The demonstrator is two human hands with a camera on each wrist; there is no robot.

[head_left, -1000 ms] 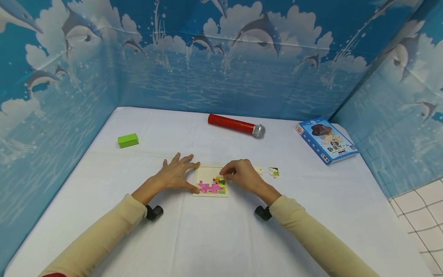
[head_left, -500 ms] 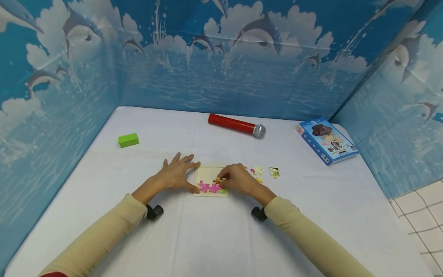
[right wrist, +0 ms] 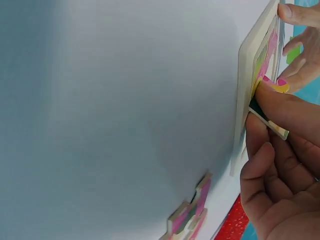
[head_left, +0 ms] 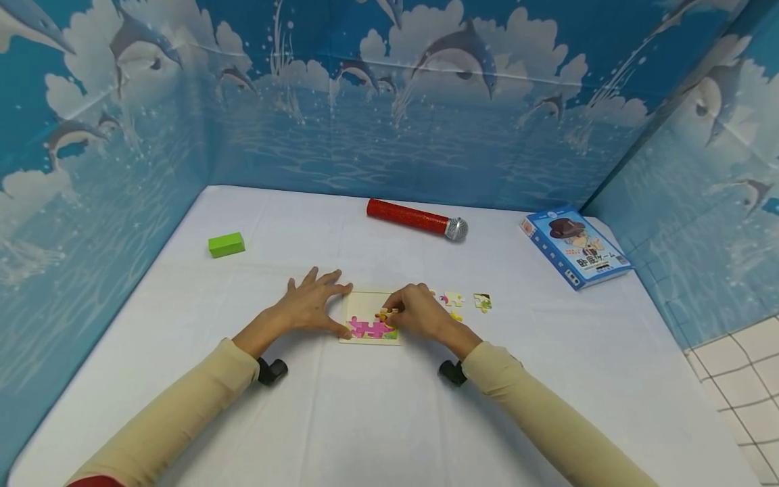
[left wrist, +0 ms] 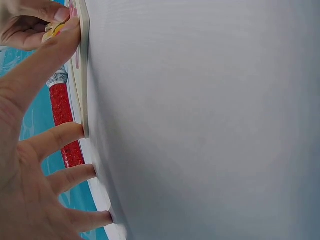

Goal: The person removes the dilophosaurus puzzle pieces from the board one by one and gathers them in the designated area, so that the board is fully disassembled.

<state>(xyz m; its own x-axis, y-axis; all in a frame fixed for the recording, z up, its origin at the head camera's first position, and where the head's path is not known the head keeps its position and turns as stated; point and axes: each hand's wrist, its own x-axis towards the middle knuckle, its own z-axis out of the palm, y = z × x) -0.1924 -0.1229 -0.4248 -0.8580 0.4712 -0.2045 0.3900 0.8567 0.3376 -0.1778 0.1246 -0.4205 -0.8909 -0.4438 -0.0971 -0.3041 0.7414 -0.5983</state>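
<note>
On the white cloth lies a small pale puzzle board (head_left: 368, 302) with joined pink pieces (head_left: 365, 329) along its near side. My left hand (head_left: 307, 306) spreads its fingers at the board's left side; thumb and index finger touch its edge. My right hand (head_left: 420, 312) pinches a puzzle piece (head_left: 386, 314) over the board's right part. In the right wrist view this piece (right wrist: 270, 123) is tilted between thumb and fingers, touching or close to the board (right wrist: 242, 85); contact is hard to tell. The left wrist view shows yellow on it (left wrist: 56, 31).
Loose puzzle pieces (head_left: 483, 302) lie right of the board, some partly behind my right hand. A red microphone (head_left: 408, 216) lies beyond the board, a green block (head_left: 226, 245) at the back left and a blue box (head_left: 577, 249) at the back right. Dolphin-patterned cloth walls stand around.
My right hand has moved slightly left and inward over the board, with the piece in its fingers, uncovering loose pieces behind it. My left hand has stayed in place.
</note>
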